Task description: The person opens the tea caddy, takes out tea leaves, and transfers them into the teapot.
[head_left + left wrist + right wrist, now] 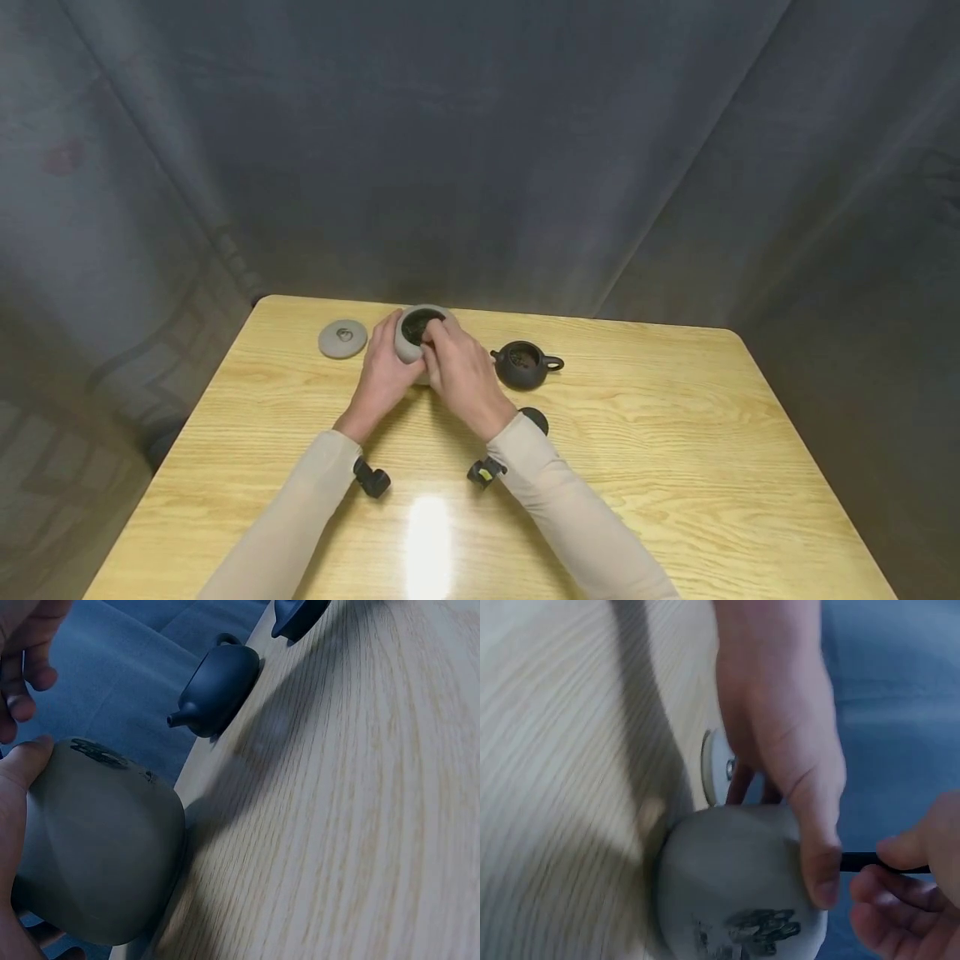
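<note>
A grey ceramic jar [407, 350] with dark leaf-like contents [420, 325] stands near the table's far edge. My left hand [384, 367] grips its left side, with the thumb along the near rim in the right wrist view. My right hand [465, 371] is over the mouth of the jar. In the right wrist view it pinches a thin black stick-like tool [859, 861] that points toward the jar's opening; the tool's far end is hidden. Dark painted marks [765, 930] show on the jar's side.
Left of the jar lies its round grey lid [342, 339]. An uncovered black teapot [522, 375] with brownish contents stands to the right. Partly behind the right sleeve is a small round black thing [536, 419]. Dark curtains [480, 167] hang behind the wooden table [675, 433].
</note>
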Tool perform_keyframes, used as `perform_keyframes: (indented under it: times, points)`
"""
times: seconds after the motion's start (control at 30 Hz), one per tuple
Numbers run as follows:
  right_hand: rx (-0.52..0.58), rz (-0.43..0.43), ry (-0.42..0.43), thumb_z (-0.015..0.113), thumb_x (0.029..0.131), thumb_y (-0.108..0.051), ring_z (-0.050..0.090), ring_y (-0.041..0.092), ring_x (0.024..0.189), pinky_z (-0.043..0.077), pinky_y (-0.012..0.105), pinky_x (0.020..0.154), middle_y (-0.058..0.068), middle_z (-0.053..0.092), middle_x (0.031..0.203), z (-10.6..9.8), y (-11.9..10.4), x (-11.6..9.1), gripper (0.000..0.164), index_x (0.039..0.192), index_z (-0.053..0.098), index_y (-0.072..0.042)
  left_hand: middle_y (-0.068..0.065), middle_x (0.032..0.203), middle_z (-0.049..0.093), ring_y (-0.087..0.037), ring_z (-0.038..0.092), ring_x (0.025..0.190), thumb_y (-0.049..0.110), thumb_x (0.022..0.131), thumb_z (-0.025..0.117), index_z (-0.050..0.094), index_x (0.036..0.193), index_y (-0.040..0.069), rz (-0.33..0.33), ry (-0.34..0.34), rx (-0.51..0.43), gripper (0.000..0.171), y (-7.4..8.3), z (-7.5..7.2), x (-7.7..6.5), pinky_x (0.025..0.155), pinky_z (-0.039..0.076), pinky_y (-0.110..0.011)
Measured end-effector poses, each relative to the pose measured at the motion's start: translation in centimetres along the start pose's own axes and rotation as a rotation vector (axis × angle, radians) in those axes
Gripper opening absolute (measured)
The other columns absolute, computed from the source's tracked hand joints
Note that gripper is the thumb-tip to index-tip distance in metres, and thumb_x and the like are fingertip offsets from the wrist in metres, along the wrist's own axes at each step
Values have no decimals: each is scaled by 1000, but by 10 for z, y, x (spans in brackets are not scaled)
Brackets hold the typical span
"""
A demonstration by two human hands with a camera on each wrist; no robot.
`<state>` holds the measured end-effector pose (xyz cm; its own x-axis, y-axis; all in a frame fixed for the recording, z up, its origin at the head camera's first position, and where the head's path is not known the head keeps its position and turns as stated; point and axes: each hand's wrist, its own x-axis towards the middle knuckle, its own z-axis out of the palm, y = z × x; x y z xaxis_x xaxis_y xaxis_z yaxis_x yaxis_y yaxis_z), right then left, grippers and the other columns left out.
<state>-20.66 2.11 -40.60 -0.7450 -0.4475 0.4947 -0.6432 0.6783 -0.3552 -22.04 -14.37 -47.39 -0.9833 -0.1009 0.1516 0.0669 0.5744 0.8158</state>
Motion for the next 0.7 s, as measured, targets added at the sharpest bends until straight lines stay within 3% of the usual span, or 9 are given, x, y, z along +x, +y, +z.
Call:
perform_keyframes:
  times: [0.2,0.43,0.7]
  points:
    - [216,110,-44,68,105,-12,68,17,86,57,32,74,7,73,104,-11,3,-3,6,108,65,-8,-23,169,32,-45,42,150,35,92,83,25,169,10,2,6,9,100,-1,-1,0,121,42,-65]
    - [505,351,-55,70,104,-14,58,13,72,46,22,60,8,71,88,-16,20,-6,7,106,66,-8,-22,168,33,-43,44,147,46,90,85,25,169,9,2,13,-14,105,-2,-1,-1,118,44,-65]
    - [720,501,-12,71,102,-10,64,12,65,55,24,58,13,69,84,-14,36,-8,9,108,67,-4,-19,168,34,-41,46,146,50,90,85,28,167,13,7,11,-27,103,-1,-1,-1,115,46,-63]
